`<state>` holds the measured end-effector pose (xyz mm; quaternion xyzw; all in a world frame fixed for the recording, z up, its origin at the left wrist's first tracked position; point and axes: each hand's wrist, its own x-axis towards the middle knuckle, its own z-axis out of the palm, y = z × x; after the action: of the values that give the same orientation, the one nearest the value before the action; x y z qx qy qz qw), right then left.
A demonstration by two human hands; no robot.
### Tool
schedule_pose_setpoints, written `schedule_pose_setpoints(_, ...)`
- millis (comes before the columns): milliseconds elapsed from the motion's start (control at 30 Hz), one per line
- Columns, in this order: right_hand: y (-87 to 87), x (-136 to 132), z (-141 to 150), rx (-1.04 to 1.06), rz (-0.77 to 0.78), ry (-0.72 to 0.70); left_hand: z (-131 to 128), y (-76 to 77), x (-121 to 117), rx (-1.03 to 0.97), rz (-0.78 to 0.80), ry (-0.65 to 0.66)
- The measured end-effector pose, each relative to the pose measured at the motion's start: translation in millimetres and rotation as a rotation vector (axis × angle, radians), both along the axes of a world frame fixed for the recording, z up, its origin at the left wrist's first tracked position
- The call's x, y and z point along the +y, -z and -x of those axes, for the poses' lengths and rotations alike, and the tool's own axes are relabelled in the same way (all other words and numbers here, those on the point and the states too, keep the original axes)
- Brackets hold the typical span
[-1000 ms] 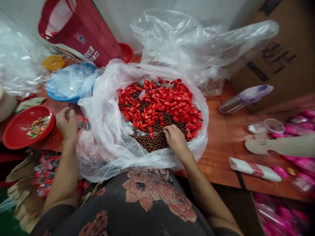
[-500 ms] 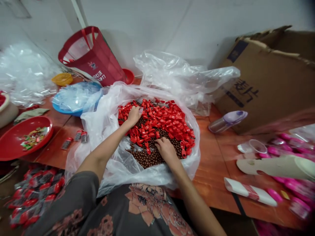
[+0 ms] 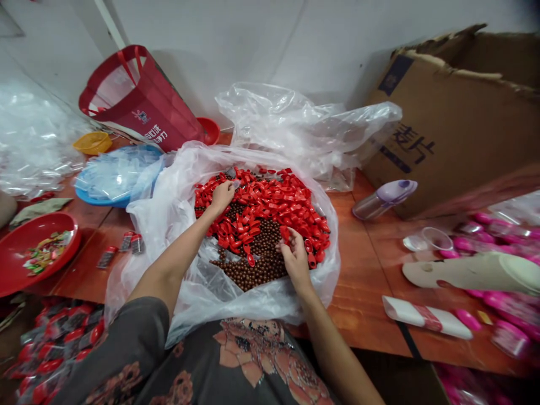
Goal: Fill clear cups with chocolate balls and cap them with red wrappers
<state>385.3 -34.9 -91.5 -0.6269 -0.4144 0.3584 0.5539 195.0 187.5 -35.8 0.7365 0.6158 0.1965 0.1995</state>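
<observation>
A white plastic bag lies spread out before me, holding brown balls and a heap of small red plastic scoops. Over the left part of the heap is my left hand, its fingers closed on a small clear plastic piece whose kind I cannot make out. My right hand, at the right side of the balls, pinches one red scoop between thumb and fingers.
Left are a blue basin of clear bags, a red plate of wrapped sweets, and small red-capped packs. A red tote bag stands behind. Right are a bottle, a cardboard box and a white roll.
My right hand has lifted slightly to the right from the balls and now pinches a red scoop. The left hand stays over the heap. The whole view has shifted a little.
</observation>
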Motion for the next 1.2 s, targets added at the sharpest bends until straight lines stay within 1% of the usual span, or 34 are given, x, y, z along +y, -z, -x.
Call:
schedule_pose_setpoints(67,-5.7,2,-2,0.078,0.006,0.025,1,-8.1,-5,-0.032,-0.036,-0.005)
schedule_pose_setpoints(133,-13.8,4,-2,0.114,0.006,0.041,1,-17.9,-11,-0.088,-0.066,0.006)
schedule_pose_setpoints(200,-22.3,5,0,0.160,-0.005,0.043,1,-29.3,-23,-0.177,-0.088,0.064)
schedule_pose_setpoints(267,-29.4,4,3,0.247,-0.018,0.033,0,-41.0,-43,-0.276,-0.055,0.200)
schedule_pose_setpoints(333,-33.8,2,6,0.361,-0.021,-0.016,0,-50.1,-72,-0.352,0.042,0.383)
schedule_pose_setpoints(400,-35.3,-1,7,0.449,-0.015,-0.088,0,-53.5,-105,-0.400,0.150,0.521)
schedule_pose_setpoints(433,-35.2,-3,8,0.480,-0.012,-0.115,0,-52.1,-121,-0.445,0.195,0.544)
schedule_pose_setpoints(500,-34.6,-8,10,0.536,0.000,-0.130,-2,-42.9,-150,-0.608,0.314,0.513)
schedule_pose_setpoints(567,-34.7,-13,16,0.596,0.026,-0.131,-7,-26.8,-174,-0.822,0.440,0.408)
schedule_pose_setpoints(600,-35.3,-16,19,0.622,0.046,-0.141,-11,-17.7,-184,-0.917,0.471,0.337)
schedule_pose_setpoints(633,-36.1,-18,24,0.638,0.066,-0.155,-15,-9.0,-192,-0.996,0.470,0.263)
schedule_pose_setpoints(700,-38.1,-22,33,0.644,0.093,-0.177,-22,4.1,-204,-1.116,0.403,0.125)
schedule_pose_setpoints(733,-39.0,-24,38,0.638,0.098,-0.178,-25,7.5,-207,-1.163,0.379,0.070)
schedule_pose_setpoints(800,-40.1,-28,44,0.620,0.101,-0.167,-22,6.8,-207,-1.232,0.368,-0.022)
schedule_pose_setpoints(867,-40.2,-30,45,0.620,0.091,-0.121,-8,-2.4,-198,-1.283,0.325,-0.111)
schedule_pose_setpoints(933,-40.3,-27,41,0.606,0.081,-0.057,14,-15.3,-182,-1.336,0.178,-0.187)
schedule_pose_setpoints(967,-41.1,-24,38,0.576,0.076,-0.038,26,-21.0,-174,-1.346,0.102,-0.204)
schedule_pose_setpoints(1000,-42.6,-18,34,0.530,0.066,-0.036,36,-25.3,-168,-1.320,0.087,-0.196)
schedule_pose_setpoints(1033,-45.0,-10,30,0.473,0.049,-0.054,43,-27.6,-164,-1.260,0.138,-0.160)
schedule_pose_setpoints(1067,-48.0,-1,26,0.411,0.016,-0.076,47,-27.6,-163,-1.169,0.248,-0.102)
schedule_pose_setpoints(1100,-51.4,10,22,0.359,-0.030,-0.097,47,-25.3,-164,-1.055,0.390,-0.029)
schedule_pose_setpoints(1133,-54.7,21,18,0.325,-0.086,-0.106,44,-21.1,-166,-0.935,0.524,0.047)
schedule_pose_setpoints(1167,-57.5,31,13,0.295,-0.142,-0.086,38,-15.4,-170,-0.821,0.621,0.115)
schedule_pose_setpoints(1200,-59.3,39,9,0.280,-0.182,-0.057,31,-9.0,-173,-0.716,0.671,0.167)
